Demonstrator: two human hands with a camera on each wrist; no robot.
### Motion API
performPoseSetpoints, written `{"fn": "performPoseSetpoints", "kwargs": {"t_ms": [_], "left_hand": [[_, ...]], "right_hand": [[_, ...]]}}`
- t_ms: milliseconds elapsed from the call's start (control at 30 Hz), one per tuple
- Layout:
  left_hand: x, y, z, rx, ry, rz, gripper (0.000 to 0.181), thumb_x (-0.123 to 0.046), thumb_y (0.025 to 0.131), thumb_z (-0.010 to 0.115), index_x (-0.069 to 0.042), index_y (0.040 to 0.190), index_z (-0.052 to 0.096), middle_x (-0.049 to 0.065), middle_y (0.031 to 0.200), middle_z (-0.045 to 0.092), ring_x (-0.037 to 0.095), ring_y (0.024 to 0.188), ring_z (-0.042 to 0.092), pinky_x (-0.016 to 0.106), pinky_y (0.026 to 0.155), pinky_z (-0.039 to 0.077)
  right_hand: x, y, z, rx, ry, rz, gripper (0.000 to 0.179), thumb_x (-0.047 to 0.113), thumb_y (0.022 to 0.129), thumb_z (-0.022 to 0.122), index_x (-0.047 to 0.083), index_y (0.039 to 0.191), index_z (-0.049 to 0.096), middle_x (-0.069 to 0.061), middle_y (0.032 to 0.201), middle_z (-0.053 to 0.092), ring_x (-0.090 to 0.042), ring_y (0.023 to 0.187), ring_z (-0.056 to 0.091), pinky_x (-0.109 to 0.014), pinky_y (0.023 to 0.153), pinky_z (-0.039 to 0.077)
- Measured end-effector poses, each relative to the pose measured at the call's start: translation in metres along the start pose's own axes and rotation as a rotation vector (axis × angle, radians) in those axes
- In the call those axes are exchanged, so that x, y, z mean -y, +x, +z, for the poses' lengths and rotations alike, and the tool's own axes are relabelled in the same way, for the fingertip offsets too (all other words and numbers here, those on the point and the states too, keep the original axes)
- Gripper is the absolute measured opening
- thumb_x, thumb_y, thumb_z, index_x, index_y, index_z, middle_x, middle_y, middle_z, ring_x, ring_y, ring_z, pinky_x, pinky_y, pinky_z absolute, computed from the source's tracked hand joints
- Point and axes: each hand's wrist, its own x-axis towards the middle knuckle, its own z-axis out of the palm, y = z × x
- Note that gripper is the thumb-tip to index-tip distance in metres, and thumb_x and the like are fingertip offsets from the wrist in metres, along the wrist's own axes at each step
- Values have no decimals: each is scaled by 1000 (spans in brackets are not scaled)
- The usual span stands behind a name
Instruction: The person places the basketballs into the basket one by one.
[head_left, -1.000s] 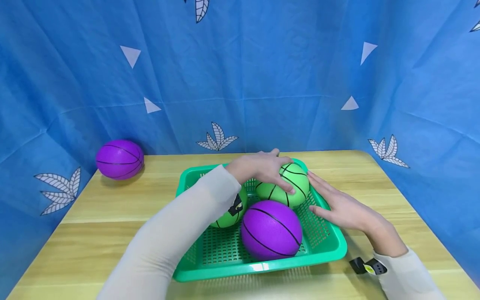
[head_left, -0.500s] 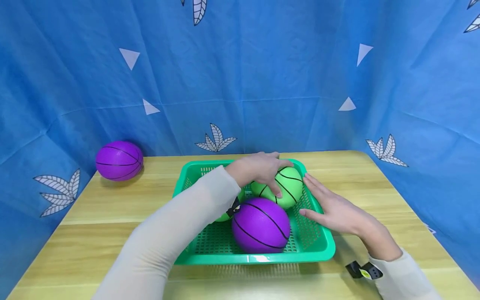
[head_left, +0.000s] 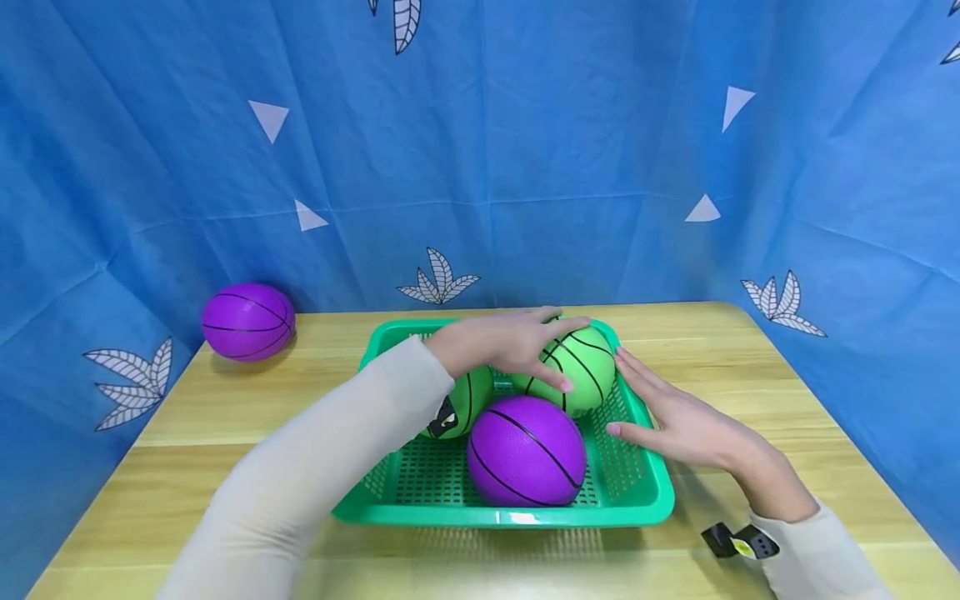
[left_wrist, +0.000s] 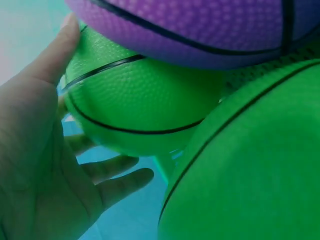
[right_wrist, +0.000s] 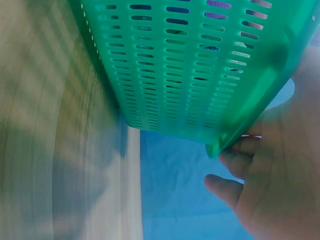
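A green plastic basket point(head_left: 570, 517) holds a purple basketball point(head_left: 525, 450) at the front and two green basketballs. My left hand point(head_left: 506, 340) rests over the green basketball point(head_left: 588, 367) in the far right corner. Thumb and fingers are spread around that ball; in the left wrist view, some fingers point(left_wrist: 117, 167) stand slightly off its surface. The other green ball point(head_left: 472, 396) sits at the left, partly hidden by my forearm. At the basket's right side, my right hand point(head_left: 686, 421) has straight fingers against the rim, its thumb over the inside.
Another purple basketball point(head_left: 249, 322) sits at the back left of the wooden table point(head_left: 225, 433). A blue curtain point(head_left: 487, 150) hangs behind and on both sides. Each wrist carries a small black device, such as the one at the right sleeve point(head_left: 750, 543).
The basket has shifted slightly left and its front rim has moved away from me. The purple ball inside moved with it. The far right green ball has turned a little under my left hand.
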Motion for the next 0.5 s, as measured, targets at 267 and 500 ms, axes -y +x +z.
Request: {"fn": "performPoseSetpoints", "kwargs": {"t_ms": [267,500], "left_hand": [[8,-29,-16,-124,-22,140,86,-71,86,52,-32,156,23,0,157,28,24,142,30,42,114,30],[27,-55,-20,-215,-42,111,83,-71,87,51,-32,155,26,-2,155,32,21,141,31,42,114,28]], "right_hand": [[-3,1,-2,-10,-27,4,93,56,95,54,11,158,4,-7,164,0,-38,145,16,-58,111,27],[-2,1,-1,-26,-22,10,94,57,94,55,15,159,0,-12,163,4,-41,144,19,-59,111,27]]}}
